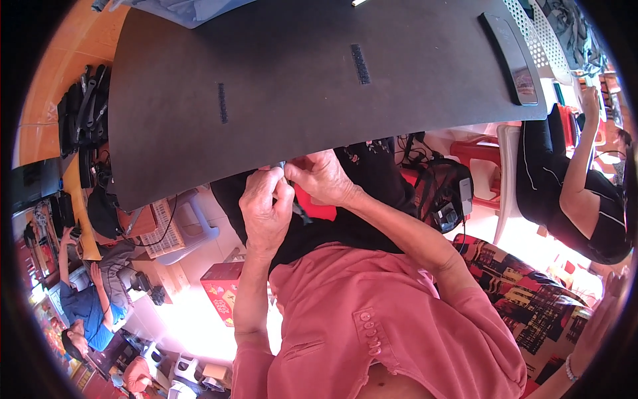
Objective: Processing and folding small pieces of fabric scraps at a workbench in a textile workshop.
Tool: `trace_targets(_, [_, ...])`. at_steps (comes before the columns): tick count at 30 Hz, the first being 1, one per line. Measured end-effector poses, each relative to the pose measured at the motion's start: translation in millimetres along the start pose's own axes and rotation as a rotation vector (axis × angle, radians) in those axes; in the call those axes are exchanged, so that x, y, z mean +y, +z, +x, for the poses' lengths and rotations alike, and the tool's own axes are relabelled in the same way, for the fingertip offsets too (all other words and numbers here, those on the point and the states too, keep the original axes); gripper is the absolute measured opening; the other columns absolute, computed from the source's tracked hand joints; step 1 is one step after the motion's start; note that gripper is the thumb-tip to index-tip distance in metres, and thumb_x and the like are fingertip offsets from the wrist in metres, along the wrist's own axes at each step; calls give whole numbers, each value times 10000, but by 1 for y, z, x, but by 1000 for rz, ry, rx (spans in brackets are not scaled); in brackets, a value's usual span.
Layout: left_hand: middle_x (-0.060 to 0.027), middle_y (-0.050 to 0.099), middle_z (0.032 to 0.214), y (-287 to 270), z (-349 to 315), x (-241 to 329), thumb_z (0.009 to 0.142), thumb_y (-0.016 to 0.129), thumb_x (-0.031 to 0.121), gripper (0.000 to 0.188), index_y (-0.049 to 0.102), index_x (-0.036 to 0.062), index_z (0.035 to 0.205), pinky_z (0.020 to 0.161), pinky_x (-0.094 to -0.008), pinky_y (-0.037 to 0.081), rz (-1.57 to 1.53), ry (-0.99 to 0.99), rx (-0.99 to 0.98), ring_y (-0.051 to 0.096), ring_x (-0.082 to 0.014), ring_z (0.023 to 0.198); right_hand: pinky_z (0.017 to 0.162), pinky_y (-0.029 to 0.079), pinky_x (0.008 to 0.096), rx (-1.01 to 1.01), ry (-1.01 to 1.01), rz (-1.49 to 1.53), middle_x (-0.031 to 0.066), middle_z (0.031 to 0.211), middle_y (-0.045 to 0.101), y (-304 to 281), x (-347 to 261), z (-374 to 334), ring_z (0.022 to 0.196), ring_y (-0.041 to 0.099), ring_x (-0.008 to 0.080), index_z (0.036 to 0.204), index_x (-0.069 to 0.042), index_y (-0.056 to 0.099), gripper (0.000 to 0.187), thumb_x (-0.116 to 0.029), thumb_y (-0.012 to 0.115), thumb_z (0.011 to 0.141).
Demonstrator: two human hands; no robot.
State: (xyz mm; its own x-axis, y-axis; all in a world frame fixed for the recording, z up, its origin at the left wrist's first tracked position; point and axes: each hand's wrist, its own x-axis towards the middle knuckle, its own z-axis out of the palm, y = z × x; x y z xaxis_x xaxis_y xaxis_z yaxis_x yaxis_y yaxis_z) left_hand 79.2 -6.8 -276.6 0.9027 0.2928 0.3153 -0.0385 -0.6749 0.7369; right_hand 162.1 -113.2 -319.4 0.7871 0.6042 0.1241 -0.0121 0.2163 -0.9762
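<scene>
Both hands meet in front of my body, just below the near edge of the dark table (199, 60). My left hand (266, 206) is closed, thumb and fingers pinched together. Against it, my right hand (323, 178) is also closed in a pinch. Between the fingertips shows a tiny grey-blue bit (282, 164), too small to name; the fingers cover the rest. Under the right hand a piece of red material (315, 205) lies over my dark lap, with a greenish-grey strip beside the left hand.
Two short black strips (359, 64) are on the tabletop, and a black phone (510, 60) lies at its right end. A pale blue container (186, 8) stands at the far left. People sit to the right (571, 179) and lower left (90, 312). A black bag (442, 193) is right of my lap.
</scene>
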Motion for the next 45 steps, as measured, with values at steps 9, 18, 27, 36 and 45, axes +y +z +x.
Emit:
trace_targets(9, [-23, 594, 924, 3, -13, -6, 903, 551, 135, 198, 586, -6, 1037, 739, -241, 424, -970, -698, 66, 541, -95, 820, 803, 490, 280, 30, 158, 530, 27, 1003, 644, 6, 7, -10, 901, 595, 121, 1086, -13, 614, 202, -63, 616, 891])
trace_targets(18, [-103, 576, 745, 2, -17, 10, 863, 581, 38, 67, 569, -26, 846, 621, -318, 426, -87, -252, 0, 535, -190, 666, 527, 467, 254, 146, -243, -381, 56, 786, 631, 3, 5, -6, 596, 555, 92, 985, 24, 587, 147, -46, 616, 859])
trace_targets(27, [-144, 526, 739, 0, -18, 12, 818, 573, -9, 40, 552, -33, 842, 649, -378, 425, -29, -28, -90, 520, -295, 681, 530, 458, 257, 110, 202, 23, 68, 666, 596, 2, -2, -10, 557, 540, 87, 926, 37, 604, 165, -67, 640, 803])
trace_targets(36, [-119, 617, 878, -25, 14, 16, 830, 548, 28, 234, 589, -20, 1055, 746, -318, 473, -12, -164, -39, 584, -217, 769, 513, 464, 321, 91, -156, -396, 52, 659, 571, 0, -25, -16, 553, 576, 164, 932, -17, 526, 276, 2, 687, 709])
trace_targets(45, [-191, 629, 829, -34, 15, -7, 818, 548, -1, 256, 594, 15, 1069, 697, -397, 472, -28, -94, -505, 607, -353, 772, 539, 467, 364, -180, -382, -687, 82, 663, 551, -14, -25, -23, 600, 578, 271, 828, -60, 465, 259, -30, 691, 706])
